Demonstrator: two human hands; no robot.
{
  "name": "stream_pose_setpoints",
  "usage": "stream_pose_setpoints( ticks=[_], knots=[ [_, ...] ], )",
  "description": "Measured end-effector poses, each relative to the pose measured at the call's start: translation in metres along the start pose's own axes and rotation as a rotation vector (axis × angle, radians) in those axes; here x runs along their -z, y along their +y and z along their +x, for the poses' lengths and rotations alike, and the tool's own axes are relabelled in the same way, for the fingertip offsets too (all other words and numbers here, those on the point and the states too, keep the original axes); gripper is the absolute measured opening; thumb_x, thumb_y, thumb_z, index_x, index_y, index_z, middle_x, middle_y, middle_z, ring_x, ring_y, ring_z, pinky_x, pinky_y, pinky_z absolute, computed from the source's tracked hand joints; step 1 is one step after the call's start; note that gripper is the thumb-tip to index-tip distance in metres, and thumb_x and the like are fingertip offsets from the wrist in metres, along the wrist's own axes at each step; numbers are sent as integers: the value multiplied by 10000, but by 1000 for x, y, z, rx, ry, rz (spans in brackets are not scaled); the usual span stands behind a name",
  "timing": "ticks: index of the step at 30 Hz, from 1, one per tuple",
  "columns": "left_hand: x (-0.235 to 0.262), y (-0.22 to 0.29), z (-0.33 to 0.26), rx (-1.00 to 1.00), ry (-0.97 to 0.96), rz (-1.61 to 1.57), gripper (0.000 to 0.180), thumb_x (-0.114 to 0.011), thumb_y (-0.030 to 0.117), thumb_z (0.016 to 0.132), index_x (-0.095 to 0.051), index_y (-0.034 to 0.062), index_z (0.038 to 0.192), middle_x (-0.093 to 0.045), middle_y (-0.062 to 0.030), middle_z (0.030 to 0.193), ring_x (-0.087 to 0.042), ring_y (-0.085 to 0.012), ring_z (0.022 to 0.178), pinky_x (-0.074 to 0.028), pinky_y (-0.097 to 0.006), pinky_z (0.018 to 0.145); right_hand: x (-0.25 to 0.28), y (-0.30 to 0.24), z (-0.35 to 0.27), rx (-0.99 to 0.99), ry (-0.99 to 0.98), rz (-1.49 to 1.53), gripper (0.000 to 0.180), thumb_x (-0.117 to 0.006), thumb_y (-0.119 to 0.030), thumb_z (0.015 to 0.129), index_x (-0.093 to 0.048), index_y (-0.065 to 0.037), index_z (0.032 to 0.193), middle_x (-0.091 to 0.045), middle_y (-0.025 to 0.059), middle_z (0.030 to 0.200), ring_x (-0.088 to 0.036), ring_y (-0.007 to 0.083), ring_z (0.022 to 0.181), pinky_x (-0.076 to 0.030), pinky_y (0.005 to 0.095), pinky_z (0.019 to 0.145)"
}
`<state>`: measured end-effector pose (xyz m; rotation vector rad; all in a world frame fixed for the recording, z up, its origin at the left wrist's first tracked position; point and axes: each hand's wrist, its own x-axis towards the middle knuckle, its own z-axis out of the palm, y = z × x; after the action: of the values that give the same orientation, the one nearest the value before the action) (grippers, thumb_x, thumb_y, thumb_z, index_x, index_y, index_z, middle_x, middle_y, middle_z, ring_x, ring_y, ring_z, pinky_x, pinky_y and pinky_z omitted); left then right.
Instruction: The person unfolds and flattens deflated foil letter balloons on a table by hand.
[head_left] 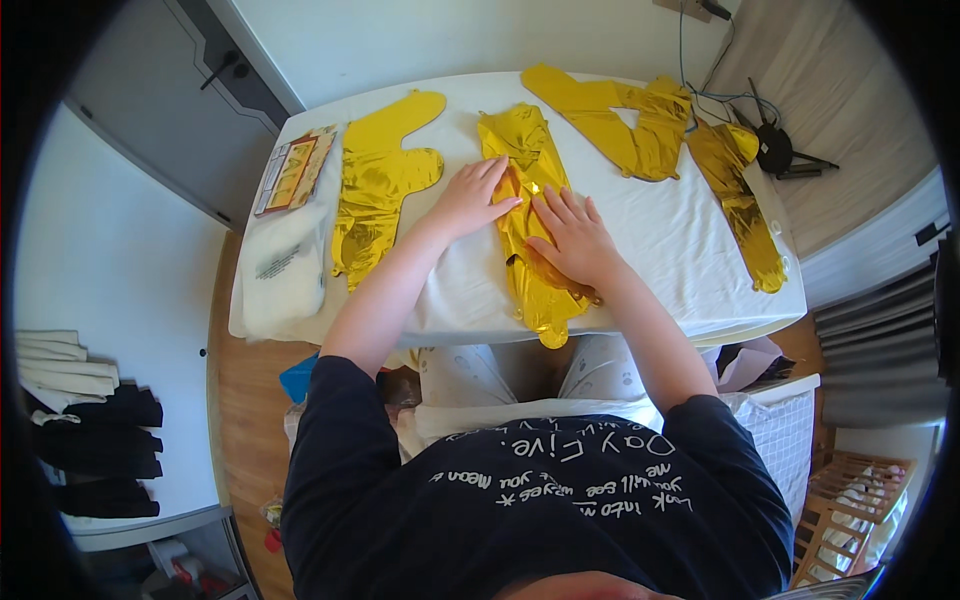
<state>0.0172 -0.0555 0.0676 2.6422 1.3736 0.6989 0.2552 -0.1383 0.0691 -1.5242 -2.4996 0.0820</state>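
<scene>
Pressing flat, open hands — left hand (pixel 468 197), right hand (pixel 577 240) — on the folded gold foil balloon (pixel 530 225).

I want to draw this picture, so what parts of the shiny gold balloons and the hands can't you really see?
Head view, the only one:
- Middle gold balloon: the left hand and right hand lie flat on it and cover its centre.
- Its lower tip hangs over the edge of the white table, shape unclear.
- Flat packet at the far left corner: pictures too small to tell.
- Palms: turned down, hidden.
</scene>
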Motion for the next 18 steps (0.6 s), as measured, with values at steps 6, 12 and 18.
stream_pose_setpoints(
  ticks=[6,12,18],
  knots=[
    [24,-16,27,151,-95,-284,558,-676,336,973,-524,14,1402,-567,-189,1407,-568,-333,1274,-452,-413,1084,11,-7,-2,-25,-34,-31,719,-407,-581,1040,-346,-135,1600,-283,130,1683,-234,343,1560,-157,553,1262],
    [21,-31,17,117,-97,-280,408,-640,235,999,-538,48,1347,-572,-166,1363,-636,-317,1146,-488,-397,1029,6,-11,-1,-38,-52,-14,711,-412,-570,1041,-341,-138,1602,-272,122,1688,-225,329,1564,-147,536,1269],
    [10,-45,14,67,-117,-324,442,-620,228,1012,-502,79,1411,-511,-155,1448,-572,-313,1252,-450,-396,1091,0,-9,0,-30,-56,-16,707,-412,-566,1042,-343,-139,1601,-275,126,1686,-231,334,1562,-150,541,1266]
  ],
)
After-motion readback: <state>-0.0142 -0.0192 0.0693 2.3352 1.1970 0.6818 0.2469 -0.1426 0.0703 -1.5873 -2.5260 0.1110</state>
